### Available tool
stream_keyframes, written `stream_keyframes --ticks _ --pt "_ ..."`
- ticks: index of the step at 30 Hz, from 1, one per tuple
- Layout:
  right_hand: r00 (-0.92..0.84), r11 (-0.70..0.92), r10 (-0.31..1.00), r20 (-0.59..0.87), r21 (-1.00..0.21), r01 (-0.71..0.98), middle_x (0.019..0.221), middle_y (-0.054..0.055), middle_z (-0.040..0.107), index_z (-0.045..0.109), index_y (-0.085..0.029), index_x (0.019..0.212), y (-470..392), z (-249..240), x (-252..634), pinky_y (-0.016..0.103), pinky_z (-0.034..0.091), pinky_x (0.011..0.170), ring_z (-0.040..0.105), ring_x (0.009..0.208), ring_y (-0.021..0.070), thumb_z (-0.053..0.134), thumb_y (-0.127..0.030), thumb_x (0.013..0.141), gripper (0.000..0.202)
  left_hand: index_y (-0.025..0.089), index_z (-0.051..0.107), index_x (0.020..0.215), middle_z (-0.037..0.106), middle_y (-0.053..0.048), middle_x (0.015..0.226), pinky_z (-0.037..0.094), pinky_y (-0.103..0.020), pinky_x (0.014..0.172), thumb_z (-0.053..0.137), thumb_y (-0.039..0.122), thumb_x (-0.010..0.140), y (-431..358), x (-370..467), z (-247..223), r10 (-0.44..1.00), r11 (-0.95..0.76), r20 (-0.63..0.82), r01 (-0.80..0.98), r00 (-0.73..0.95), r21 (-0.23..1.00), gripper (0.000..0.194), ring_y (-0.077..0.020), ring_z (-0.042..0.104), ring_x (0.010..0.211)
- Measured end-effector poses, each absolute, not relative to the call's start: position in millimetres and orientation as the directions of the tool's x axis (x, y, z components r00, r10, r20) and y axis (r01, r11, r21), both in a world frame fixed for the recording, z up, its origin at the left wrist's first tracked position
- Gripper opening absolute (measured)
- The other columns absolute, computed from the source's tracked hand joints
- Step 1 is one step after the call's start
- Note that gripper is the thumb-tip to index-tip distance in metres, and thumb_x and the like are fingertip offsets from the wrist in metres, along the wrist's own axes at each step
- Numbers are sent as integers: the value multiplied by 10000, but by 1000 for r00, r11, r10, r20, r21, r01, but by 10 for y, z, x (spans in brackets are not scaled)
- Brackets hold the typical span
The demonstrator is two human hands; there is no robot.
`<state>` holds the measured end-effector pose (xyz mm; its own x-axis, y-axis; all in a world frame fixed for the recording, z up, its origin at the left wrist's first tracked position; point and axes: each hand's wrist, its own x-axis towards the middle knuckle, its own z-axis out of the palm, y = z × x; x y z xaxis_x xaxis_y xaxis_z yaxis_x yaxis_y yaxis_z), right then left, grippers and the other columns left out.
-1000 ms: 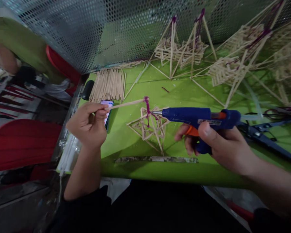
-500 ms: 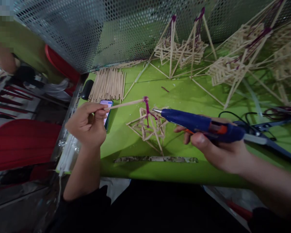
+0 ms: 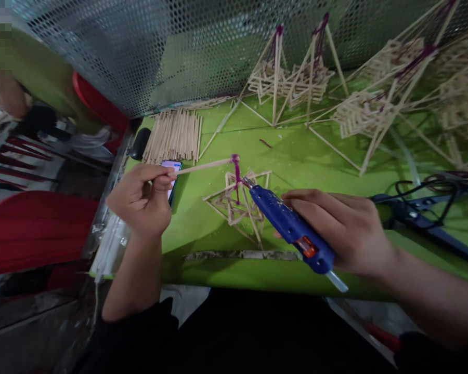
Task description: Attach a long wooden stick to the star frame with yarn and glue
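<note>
At lower right of the frame, the right hand (image 3: 343, 231) is wrapped around a blue glue gun (image 3: 292, 228), fingers clenched over its body; the gun is tilted so that its nozzle points up and left at the stick frame (image 3: 237, 202), apparently so that glue can be laid on a joint. A clear glue stick juts from the gun's rear toward the table edge. At left centre, the left hand (image 3: 140, 200) is closed in a pinch on one end of a stick (image 3: 200, 167), which is held nearly level above the green table (image 3: 296, 150); from its far end a purple thread (image 3: 236, 169) hangs down to the frame, seemingly keeping the frame steadied under the nozzle. The frame sits on the table at centre, between both hands. Just behind the left hand a phone (image 3: 172, 176) lies flat. Blue pliers (image 3: 421, 221) and a black cord are seen at right. Further back, a loose pile of sticks (image 3: 173, 136) lies at upper left, unboxed. Finished stick models (image 3: 292, 78) are stood along the mesh wall (image 3: 140, 47) at the top. No container is visible.
</note>
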<state>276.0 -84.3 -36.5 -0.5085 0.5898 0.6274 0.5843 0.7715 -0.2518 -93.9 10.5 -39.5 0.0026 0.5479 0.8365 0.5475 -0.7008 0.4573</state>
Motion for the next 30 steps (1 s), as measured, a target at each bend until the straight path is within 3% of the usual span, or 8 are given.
stream_keyframes --ticks 4,7,14,19,23,27,30 --pt "-493 738 580 649 -162 655 1185 141 920 800 -227 1289 -874 -345 2724 439 691 730 901 978 323 664 -157 1112 234 314 895 1038 800 -31 830 634 -392 707 864 566 1109 102 -963 -414 570 -667 821 579 -9 469 264 -207 756 730" --pt "-492 717 586 644 -128 686 1140 109 920 851 -247 1207 -905 -321 2698 414 630 659 859 882 279 664 -146 1105 236 315 890 1037 785 -34 823 656 -411 730 853 592 1109 102 -967 -419 584 -648 811 590 -21 482 289 -216 758 737" --pt "-521 733 547 655 -75 676 1103 131 911 860 -215 1110 -946 -255 2695 405 530 570 804 776 253 695 -142 1090 181 311 891 1019 799 -34 826 615 -395 687 850 565 1114 98 -941 -383 578 -653 816 594 -11 470 274 -201 739 703" --pt "-478 726 583 657 -158 669 1183 95 918 877 -280 1191 -1014 -328 2740 420 562 615 806 819 259 737 -179 1087 201 321 890 1045 798 -33 834 603 -386 688 851 548 1126 93 -953 -387 577 -672 817 572 6 471 244 -193 732 707" --pt "-503 769 552 665 -174 614 1250 131 902 857 -279 1325 -1047 -400 2778 467 615 688 819 909 307 684 -363 1161 252 319 879 1034 799 -35 843 614 -392 692 840 591 1126 99 -968 -401 590 -653 808 587 -1 478 290 -198 725 708" --pt "-504 820 492 710 -184 542 1023 111 869 808 -238 1382 -1017 -434 2835 456 592 660 811 852 295 659 -286 1154 277 315 885 1014 803 -36 825 621 -393 714 836 600 1126 109 -977 -406 576 -661 817 591 6 462 310 -206 740 727" --pt "-331 775 596 732 -415 477 881 29 814 792 -276 1364 -1038 -494 2852 412 588 611 772 710 243 859 -297 1042 330 307 902 1026 805 -28 828 630 -379 730 860 594 1113 123 -985 -416 577 -674 817 562 -7 480 303 -200 756 730"
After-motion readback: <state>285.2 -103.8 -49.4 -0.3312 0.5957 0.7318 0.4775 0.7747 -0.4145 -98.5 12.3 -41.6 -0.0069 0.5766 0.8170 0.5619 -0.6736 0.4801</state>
